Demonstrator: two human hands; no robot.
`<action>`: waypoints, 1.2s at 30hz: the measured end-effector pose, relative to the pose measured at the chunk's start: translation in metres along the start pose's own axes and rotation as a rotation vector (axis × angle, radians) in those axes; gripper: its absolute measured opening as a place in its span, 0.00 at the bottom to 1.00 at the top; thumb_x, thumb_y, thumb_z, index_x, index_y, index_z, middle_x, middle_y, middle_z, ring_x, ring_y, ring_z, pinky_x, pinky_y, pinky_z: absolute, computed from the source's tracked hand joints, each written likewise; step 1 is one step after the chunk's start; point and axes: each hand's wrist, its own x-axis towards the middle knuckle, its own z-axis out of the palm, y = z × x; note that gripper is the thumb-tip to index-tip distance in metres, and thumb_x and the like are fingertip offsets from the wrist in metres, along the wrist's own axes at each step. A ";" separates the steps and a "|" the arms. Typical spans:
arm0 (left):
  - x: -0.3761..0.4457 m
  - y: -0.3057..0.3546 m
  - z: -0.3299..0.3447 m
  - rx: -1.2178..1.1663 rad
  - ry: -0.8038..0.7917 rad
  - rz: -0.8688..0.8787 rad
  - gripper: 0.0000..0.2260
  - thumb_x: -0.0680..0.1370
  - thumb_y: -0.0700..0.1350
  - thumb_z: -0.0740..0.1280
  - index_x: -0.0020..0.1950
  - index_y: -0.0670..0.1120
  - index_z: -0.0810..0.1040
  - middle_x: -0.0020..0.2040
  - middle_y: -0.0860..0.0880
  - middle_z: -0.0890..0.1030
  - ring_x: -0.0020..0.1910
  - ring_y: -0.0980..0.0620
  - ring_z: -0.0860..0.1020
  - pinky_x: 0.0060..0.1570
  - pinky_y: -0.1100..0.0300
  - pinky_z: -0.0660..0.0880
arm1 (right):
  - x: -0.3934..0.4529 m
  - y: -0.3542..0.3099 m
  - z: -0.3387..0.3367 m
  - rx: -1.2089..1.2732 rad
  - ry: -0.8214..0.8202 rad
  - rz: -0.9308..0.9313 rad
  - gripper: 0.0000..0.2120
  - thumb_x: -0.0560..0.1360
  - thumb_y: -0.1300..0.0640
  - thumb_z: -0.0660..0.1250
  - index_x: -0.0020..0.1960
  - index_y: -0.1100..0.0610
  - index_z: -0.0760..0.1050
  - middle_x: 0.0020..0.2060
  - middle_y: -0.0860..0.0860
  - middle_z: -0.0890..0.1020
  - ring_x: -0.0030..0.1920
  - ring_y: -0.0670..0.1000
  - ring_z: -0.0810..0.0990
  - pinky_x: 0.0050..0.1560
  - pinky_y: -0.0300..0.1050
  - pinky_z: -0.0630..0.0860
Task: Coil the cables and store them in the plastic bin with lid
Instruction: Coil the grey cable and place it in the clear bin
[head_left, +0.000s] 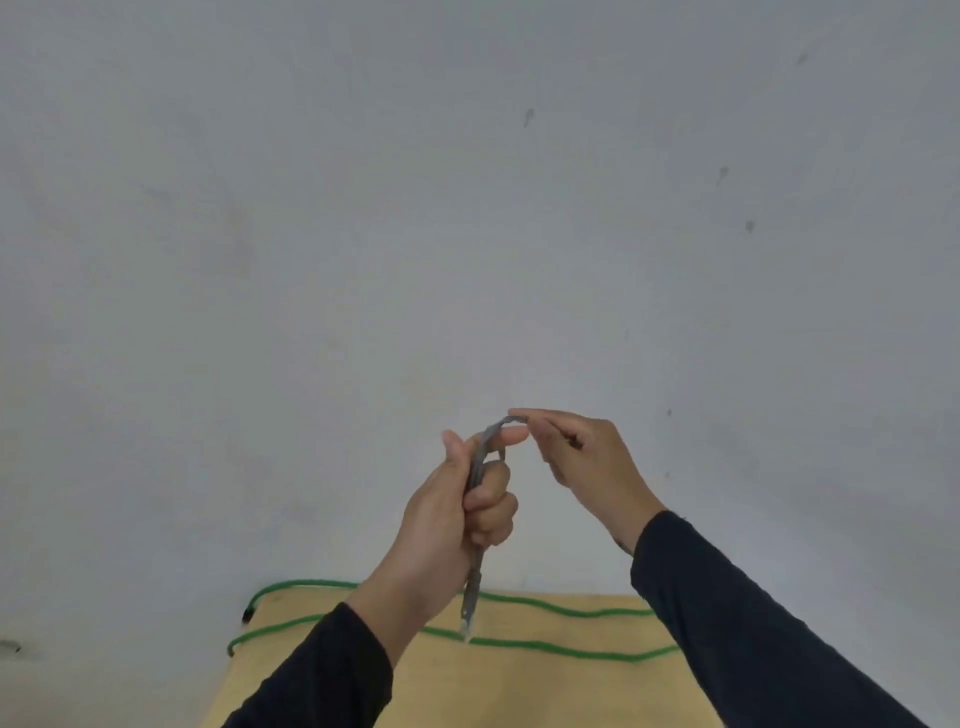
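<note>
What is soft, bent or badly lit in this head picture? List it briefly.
Head view: lighting is flat and dim, with no hard shadows or glare; the wall looks grey and murky. The gray cable and both hands, left hand and right hand, are slightly blurred. Wide-angle distortion bows the table edge; the green cable stays readable.

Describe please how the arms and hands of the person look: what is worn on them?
Both arms wear long, dark, close-fitting sleeves, black or near black, plain with no visible print. The left sleeve and the right sleeve both end at the wrist. The left hand and the right hand are bare: no gloves, rings or watch can be seen. A small dark mark shows at the right wrist; what it is cannot be told.
</note>
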 end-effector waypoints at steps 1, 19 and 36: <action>0.004 0.007 0.001 -0.030 -0.017 0.023 0.24 0.79 0.57 0.48 0.56 0.46 0.78 0.26 0.55 0.58 0.23 0.58 0.55 0.23 0.66 0.55 | -0.003 0.007 0.010 -0.029 0.014 0.017 0.11 0.78 0.53 0.60 0.56 0.46 0.79 0.23 0.41 0.72 0.27 0.41 0.68 0.32 0.31 0.65; 0.009 -0.001 -0.042 0.597 -0.050 0.051 0.19 0.82 0.53 0.52 0.62 0.42 0.72 0.33 0.54 0.76 0.33 0.55 0.74 0.38 0.61 0.70 | -0.014 -0.075 0.015 -0.504 -0.375 -0.191 0.05 0.74 0.54 0.66 0.42 0.54 0.79 0.31 0.44 0.78 0.30 0.38 0.75 0.34 0.31 0.70; 0.036 0.076 -0.018 0.259 0.169 0.393 0.21 0.79 0.58 0.46 0.63 0.54 0.72 0.26 0.56 0.61 0.26 0.57 0.61 0.31 0.67 0.64 | -0.032 -0.021 0.066 -0.423 -0.321 -0.065 0.12 0.80 0.54 0.55 0.58 0.55 0.74 0.34 0.48 0.74 0.26 0.38 0.69 0.30 0.30 0.66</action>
